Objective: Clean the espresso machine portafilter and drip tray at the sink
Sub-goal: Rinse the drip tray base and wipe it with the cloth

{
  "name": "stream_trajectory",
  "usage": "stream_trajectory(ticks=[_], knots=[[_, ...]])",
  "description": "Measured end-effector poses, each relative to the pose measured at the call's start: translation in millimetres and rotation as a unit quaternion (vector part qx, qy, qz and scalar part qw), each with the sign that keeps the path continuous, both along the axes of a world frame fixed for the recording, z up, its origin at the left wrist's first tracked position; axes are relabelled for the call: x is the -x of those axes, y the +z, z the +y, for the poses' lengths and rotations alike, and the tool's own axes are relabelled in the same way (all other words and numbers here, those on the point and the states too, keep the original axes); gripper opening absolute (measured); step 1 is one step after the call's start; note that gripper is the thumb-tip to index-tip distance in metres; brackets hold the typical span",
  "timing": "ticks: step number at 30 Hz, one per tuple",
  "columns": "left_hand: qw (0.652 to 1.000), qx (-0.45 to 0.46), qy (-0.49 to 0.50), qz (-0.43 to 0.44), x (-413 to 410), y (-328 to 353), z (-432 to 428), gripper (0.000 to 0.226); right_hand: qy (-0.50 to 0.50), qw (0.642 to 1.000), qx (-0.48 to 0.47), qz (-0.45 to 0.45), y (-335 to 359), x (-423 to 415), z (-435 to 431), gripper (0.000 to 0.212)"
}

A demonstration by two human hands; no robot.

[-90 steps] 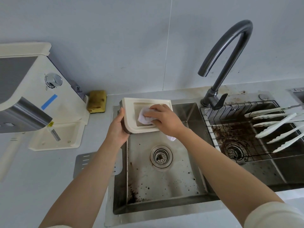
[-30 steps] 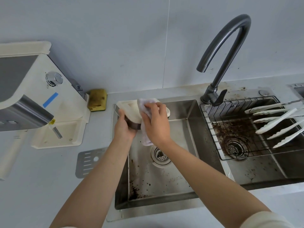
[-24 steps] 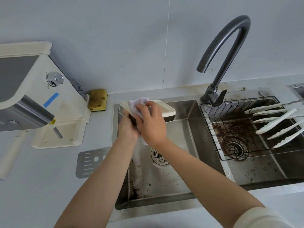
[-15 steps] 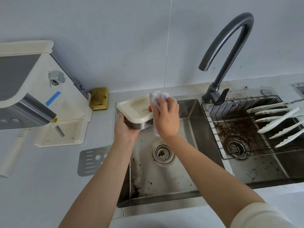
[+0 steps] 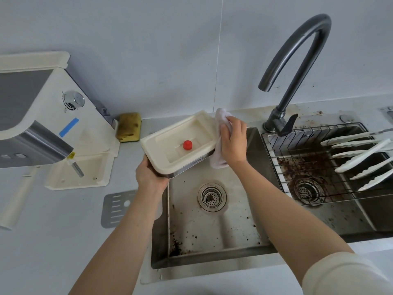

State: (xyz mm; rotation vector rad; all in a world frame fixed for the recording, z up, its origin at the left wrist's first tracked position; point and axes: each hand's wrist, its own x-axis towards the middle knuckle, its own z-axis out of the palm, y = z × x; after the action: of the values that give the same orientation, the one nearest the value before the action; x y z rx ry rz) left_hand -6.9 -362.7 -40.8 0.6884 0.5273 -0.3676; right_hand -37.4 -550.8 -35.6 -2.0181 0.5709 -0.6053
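A person holds a cream drip tray [image 5: 161,138] tilted above the 11 o'clock corner of a coffee-flecked sink [image 5: 212,231]. The left hand [image 5: 148,176] grips the tray's near corner from below, its fingers apparently curled underneath and mostly hidden. The right hand [image 5: 232,141], fingers closed round a white cloth [image 5: 218,161], presses it against the tray's 3 o'clock end. A red float [image 5: 187,145] stands in the tray's well. A yellow sponge [image 5: 128,129] lies at the tray's 10 o'clock, and the faucet [image 5: 306,67] rises at 2 o'clock.
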Motion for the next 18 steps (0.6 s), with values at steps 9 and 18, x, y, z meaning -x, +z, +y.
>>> stream_trajectory(ticks=[9,18], knots=[[0.997,-0.008,-0.079,0.005,-15.1,-9.4,26.2,0.034,0.095,0.974,-0.194,0.065,2.9,-8.3,-24.6,0.012],[0.993,-0.017,-0.115,-0.006,-27.5,-12.3,32.3,0.028,0.093,0.97,-0.214,0.072,-7.3,-14.8,-29.0,0.013]])
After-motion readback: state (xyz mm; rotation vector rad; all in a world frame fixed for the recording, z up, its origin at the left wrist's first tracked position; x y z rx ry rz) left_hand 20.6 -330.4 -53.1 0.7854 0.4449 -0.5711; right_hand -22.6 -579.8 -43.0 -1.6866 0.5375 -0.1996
